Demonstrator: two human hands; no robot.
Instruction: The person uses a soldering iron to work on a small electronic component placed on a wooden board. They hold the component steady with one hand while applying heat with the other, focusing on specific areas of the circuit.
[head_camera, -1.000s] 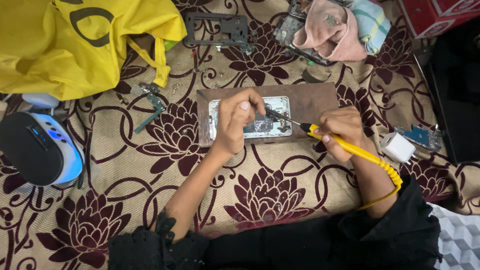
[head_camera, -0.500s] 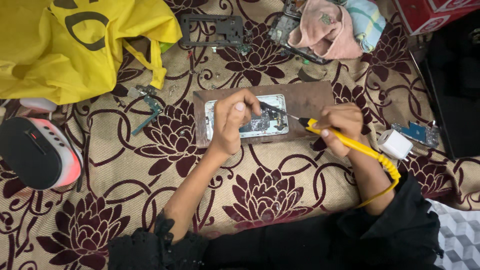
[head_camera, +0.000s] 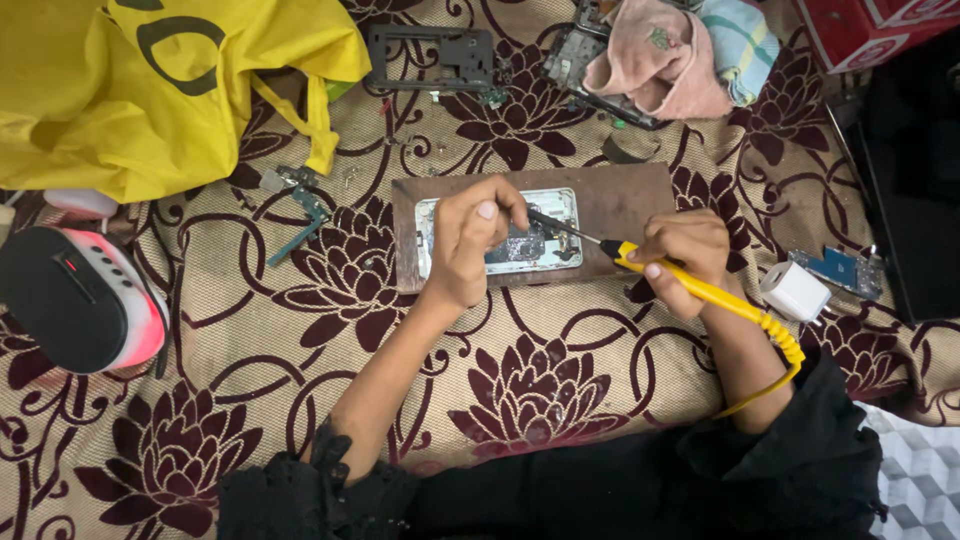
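— Pressing down on the opened phone (head_camera: 500, 240), is the left hand (head_camera: 468, 240) keeping it steady?

— It is pinning it, fingers curled over the middle, on the brown board (head_camera: 620, 195) lying toward the far edge of the patterned mat (head_camera: 300, 330). The right hand (head_camera: 685, 255) is wrapped around the yellow soldering iron (head_camera: 690, 285), tip touching the phone's insides just beside the left fingers.

— What is worrying you?

— I judge the hot tip could be brushing those fingers, or sliding off a joint; the coiled cord (head_camera: 775, 345) tugging might be causing it.

— And around them?

— A yellow bag (head_camera: 130, 90) is sitting at the far left corner, a white charger (head_camera: 795, 292) near the right edge. The small parts are possibly screws.
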